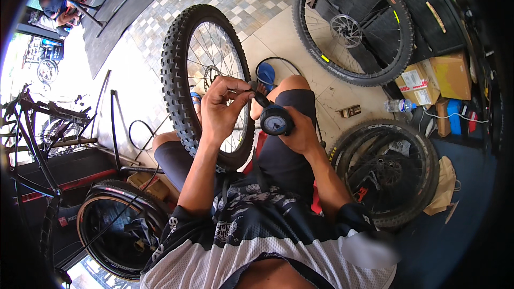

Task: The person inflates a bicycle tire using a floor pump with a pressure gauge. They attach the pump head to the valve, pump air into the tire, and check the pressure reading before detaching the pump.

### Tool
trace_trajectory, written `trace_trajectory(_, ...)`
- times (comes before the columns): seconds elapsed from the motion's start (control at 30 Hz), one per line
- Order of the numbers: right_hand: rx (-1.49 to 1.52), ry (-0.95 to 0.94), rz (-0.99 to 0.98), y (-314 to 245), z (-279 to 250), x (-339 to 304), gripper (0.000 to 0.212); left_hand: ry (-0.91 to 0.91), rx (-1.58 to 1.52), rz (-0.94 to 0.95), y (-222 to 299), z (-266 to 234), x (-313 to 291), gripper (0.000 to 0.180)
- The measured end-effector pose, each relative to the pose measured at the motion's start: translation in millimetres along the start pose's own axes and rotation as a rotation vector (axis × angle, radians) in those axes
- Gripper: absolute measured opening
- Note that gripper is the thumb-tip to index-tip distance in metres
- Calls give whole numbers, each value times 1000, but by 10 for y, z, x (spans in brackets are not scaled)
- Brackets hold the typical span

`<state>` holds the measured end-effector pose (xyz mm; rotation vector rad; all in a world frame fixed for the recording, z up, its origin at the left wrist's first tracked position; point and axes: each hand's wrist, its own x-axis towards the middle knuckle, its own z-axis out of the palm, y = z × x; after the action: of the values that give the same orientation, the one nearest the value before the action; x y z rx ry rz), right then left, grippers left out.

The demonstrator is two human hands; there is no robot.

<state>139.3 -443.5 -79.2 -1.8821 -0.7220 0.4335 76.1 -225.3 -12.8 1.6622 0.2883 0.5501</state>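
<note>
My right hand [303, 131] is wrapped round a tyre pressure gauge [275, 122] with a black round body and a pale dial facing up. The gauge's short black neck points up and left to my left hand [220, 101]. There my thumb and fingers pinch the small dark tip at the neck's end; its exact shape is partly covered. A mountain bike wheel [178, 83] with a knobbly black tyre stands upright between my knees. Its spokes and a brake disc show behind my left hand. The gauge is in front of the wheel's right side, and I cannot tell whether they touch.
A second wheel [393, 69] leans on dark drawers at the upper right. More wheels lie at the right [423, 203] and lower left [85, 241]. Cardboard boxes [452, 72] and a plastic bottle [399, 106] stand right. A bike frame [40, 166] is at left; a person sits far upper left.
</note>
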Motion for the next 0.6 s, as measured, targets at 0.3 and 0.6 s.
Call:
trace_trajectory(0.3,-30,-23,-1,82,86,58,44,101,336,-7,-153,-34,-182,14)
trace_trajectory(0.6,-56,-16,-8,128,103,81,45,151,448,0,-126,27,-181,12)
